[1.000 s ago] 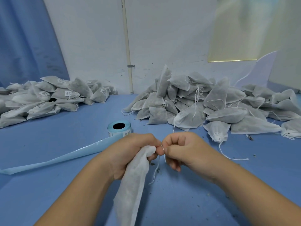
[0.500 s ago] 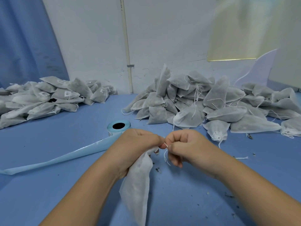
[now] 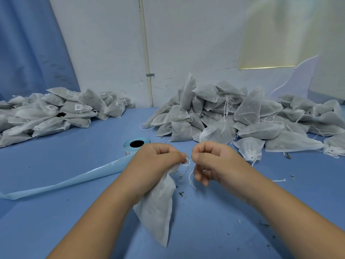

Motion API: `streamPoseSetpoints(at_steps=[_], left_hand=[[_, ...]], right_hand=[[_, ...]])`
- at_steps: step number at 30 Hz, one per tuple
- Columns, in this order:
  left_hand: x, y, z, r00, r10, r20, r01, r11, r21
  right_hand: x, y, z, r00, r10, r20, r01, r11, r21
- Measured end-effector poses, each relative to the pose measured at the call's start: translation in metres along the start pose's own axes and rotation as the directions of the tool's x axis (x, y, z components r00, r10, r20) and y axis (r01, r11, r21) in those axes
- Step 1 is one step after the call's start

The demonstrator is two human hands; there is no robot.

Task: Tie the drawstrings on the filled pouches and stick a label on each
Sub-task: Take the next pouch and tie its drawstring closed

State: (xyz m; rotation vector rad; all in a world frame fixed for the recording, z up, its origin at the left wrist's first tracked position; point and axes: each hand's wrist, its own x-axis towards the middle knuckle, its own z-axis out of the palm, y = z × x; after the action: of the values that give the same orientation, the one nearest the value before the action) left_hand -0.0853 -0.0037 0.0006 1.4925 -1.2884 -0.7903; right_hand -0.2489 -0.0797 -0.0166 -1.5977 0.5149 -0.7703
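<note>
Head view. Gripped at its gathered neck in the clenched left hand point(image 3: 156, 161): a pale grey-white pouch point(image 3: 156, 206) of thin, slightly see-through fabric, hanging below the fist over the blue worktop point(image 3: 205, 221), dark filling dimly visible inside. Pinched at the curled right hand point(image 3: 214, 161): a thin white drawstring point(image 3: 188, 163), looped between both hands, loose end dangling. Just beyond the left hand, a blue label roll point(image 3: 128, 149). Beyond the right hand, a heap of unlabelled pouches point(image 3: 261, 116); well left of the left hand, a labelled heap point(image 3: 56, 113).
</note>
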Motion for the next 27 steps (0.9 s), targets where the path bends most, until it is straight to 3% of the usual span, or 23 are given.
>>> streamPoseSetpoints(at_steps=[6, 10, 14, 19, 22, 27], left_hand=[[0.001, -0.003, 0.003, 1.0, 0.009, 0.029, -0.008, 1.0, -0.027], [0.003, -0.006, 0.004, 0.995, 0.085, -0.046, -0.081, 0.992, 0.099], [0.001, -0.007, 0.009, 0.978, 0.192, -0.086, -0.164, 0.952, 0.259], [0.001, -0.006, 0.009, 0.959, 0.275, -0.072, -0.226, 0.891, 0.394], [0.001, -0.008, 0.008, 0.943, 0.322, -0.083, -0.248, 0.847, 0.47], [0.002, -0.008, 0.006, 0.93, 0.357, -0.09, -0.267, 0.823, 0.501]], right_hand=[[-0.002, -0.002, 0.008, 0.998, -0.012, -0.065, 0.014, 1.0, 0.021], [-0.003, -0.004, 0.012, 0.988, -0.021, -0.15, 0.015, 0.999, -0.042], [-0.004, -0.001, 0.016, 0.959, -0.154, -0.238, 0.048, 0.915, -0.4], [-0.003, 0.003, 0.019, 0.948, -0.269, -0.172, 0.088, 0.737, -0.67], [-0.002, 0.006, 0.017, 0.963, -0.206, -0.175, 0.035, 0.739, -0.673], [-0.002, 0.003, 0.016, 0.985, -0.045, -0.169, -0.055, 0.839, -0.541]])
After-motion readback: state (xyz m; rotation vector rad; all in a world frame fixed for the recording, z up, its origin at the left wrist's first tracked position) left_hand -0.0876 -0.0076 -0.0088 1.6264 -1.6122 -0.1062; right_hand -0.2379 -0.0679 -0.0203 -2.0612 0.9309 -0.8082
